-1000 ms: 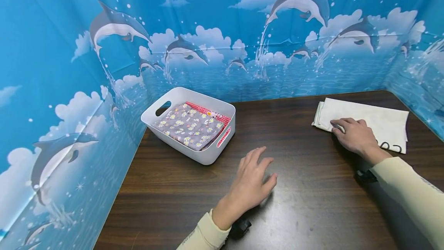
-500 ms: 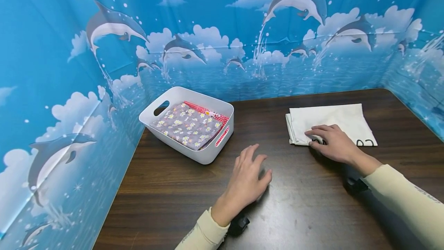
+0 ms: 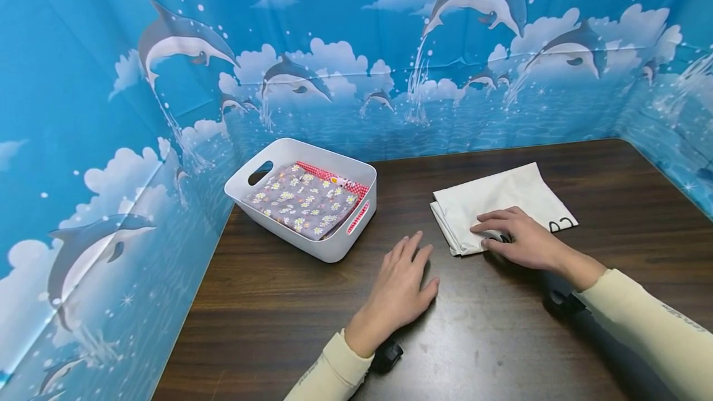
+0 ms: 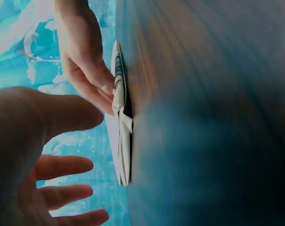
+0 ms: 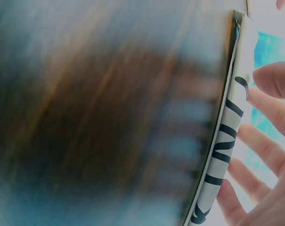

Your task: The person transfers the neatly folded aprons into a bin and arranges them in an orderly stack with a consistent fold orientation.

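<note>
Slid leftward, folded cloth (image 3: 501, 200); right hand (image 3: 520, 241) hides its lettering.

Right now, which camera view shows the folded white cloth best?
The head view: the whole folded white cloth lies on the table under the right hand. Both wrist views show only its edge, partly blurred.

Folded white cloth (image 5: 222, 155) edge with black lettering, fingers (image 5: 267, 141) above, blurred tabletop (image 5: 95, 117)
</note>
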{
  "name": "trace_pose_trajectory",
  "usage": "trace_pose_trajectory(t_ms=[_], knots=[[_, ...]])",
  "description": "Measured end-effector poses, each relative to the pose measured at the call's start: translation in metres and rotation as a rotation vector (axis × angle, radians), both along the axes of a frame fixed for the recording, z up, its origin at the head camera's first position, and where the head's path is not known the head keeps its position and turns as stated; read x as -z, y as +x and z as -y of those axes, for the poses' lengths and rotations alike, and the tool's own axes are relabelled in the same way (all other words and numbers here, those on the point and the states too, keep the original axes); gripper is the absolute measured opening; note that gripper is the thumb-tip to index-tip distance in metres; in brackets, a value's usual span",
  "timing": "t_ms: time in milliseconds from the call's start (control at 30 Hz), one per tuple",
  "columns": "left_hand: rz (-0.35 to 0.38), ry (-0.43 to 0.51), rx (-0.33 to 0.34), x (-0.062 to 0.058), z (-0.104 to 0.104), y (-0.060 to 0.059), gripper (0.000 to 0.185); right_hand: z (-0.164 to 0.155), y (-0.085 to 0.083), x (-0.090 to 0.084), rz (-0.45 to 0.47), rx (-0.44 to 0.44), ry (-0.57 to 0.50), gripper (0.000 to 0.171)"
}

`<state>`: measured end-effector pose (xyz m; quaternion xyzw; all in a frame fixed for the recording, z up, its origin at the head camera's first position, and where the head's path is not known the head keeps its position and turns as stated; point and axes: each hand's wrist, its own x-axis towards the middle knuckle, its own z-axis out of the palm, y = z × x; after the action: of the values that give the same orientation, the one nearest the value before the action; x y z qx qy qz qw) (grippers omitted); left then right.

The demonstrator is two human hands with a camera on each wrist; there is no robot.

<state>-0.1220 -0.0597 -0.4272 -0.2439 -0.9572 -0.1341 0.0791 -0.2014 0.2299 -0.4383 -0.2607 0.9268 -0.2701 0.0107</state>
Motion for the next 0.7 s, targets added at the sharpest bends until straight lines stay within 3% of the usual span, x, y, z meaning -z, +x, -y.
trace_pose_trajectory(t_ms=[200,467,700], knots=[[0.086,-0.047,0.083,0.002,-0.008,0.006,0.059,-0.004,0.000,-0.007,0.017,0.042,-0.027,0.027],[0.107,-0.059,0.114,0.002,-0.020,0.004,0.061,-0.034,-0.016,-0.017,0.013,0.277,0.112,0.039],[0.195,-0.069,0.112,0.003,-0.034,-0.003,0.065,-0.041,-0.015,-0.005,0.068,0.291,0.166,0.045]])
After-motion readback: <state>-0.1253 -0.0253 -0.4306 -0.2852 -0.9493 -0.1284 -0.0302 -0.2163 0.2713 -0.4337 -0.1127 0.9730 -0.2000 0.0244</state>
